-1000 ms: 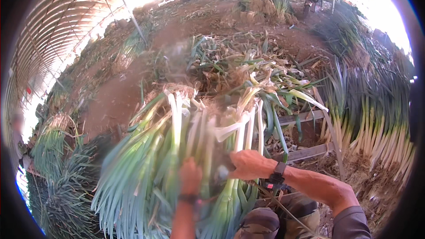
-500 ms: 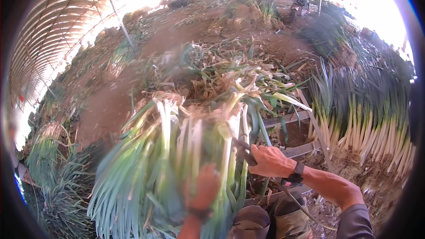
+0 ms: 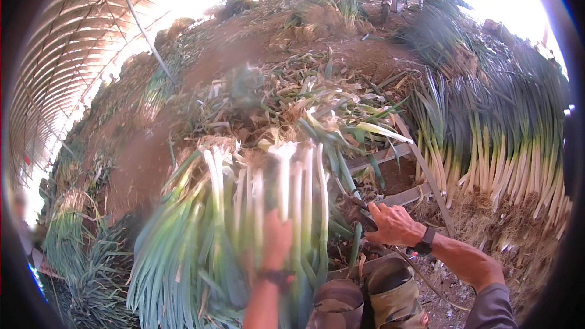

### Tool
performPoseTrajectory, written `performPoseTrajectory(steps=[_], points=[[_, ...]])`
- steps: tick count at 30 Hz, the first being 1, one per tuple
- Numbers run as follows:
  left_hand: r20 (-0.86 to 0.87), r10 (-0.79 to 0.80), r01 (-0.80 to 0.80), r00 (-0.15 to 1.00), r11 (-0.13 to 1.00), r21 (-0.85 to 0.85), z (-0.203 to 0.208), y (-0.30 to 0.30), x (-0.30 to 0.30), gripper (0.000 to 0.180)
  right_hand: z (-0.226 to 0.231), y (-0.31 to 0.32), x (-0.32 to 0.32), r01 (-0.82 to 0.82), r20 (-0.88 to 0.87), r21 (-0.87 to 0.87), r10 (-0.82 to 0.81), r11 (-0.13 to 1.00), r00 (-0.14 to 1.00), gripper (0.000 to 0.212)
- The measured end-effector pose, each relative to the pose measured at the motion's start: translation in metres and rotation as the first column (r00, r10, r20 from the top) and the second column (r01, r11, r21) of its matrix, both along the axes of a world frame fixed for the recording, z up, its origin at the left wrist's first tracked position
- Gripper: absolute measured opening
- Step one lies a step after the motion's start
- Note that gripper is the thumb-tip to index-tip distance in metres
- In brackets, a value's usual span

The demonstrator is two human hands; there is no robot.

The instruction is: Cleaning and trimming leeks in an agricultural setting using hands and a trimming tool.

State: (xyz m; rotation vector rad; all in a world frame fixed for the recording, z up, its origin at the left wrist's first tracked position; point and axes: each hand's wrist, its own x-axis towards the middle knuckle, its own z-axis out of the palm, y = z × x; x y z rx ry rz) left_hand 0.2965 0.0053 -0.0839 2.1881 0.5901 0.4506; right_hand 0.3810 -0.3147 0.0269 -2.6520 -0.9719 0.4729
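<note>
A broad row of long green onions lies in front of me, white root ends away from me, green leaves toward me. My left hand is among them, at the lower end of a bright white stalk. Motion smears its fingers, so whether they grip that stalk is unclear. To the right of the row, my right hand is closed around a dark blow-gun-like tool. Its tip points up and left, and a thin hose trails from it toward the lower right.
Stripped leaves and roots are heaped beyond the row. A slatted frame stands beside my right hand. More onions line the right side, and a leafy pile lies at left. A motorbike stands far off.
My right hand has moved slightly right with the tool, away from the stalks. My left hand has shifted a little up, and a bright white stalk now stands out above it. The view has shifted slightly.
</note>
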Motion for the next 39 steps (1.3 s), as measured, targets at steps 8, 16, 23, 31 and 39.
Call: performPoseTrajectory(steps=[8,16,23,31,39], points=[[-0.308,-0.105,0.191,0.946,0.945,0.266,0.027,-0.043,0.013,0.072,-0.071,-0.012,0.017,0.117,0.175,0.014,-0.117,0.993,0.978,0.079],[-0.542,-0.136,0.296,0.829,0.93,0.219,0.038,-0.069,0.007,0.091,-0.078,-0.016,0.013,0.059,0.264,-0.03,-0.049,0.998,0.963,0.094],[-0.529,0.03,0.21,0.848,0.898,0.386,0.029,-0.098,0.014,0.076,-0.091,-0.014,0.01,0.037,0.301,-0.013,-0.032,0.999,0.953,0.092],[-0.352,0.034,0.181,0.935,0.808,0.56,0.015,-0.106,0.012,0.062,-0.098,-0.013,0.015,0.061,0.218,-0.025,-0.054,0.998,0.975,0.093],[-0.586,-0.014,0.261,0.81,0.904,0.338,0.045,-0.093,0.013,0.078,-0.093,-0.019,0.014,0.108,0.142,0.039,-0.113,0.993,0.983,0.096]])
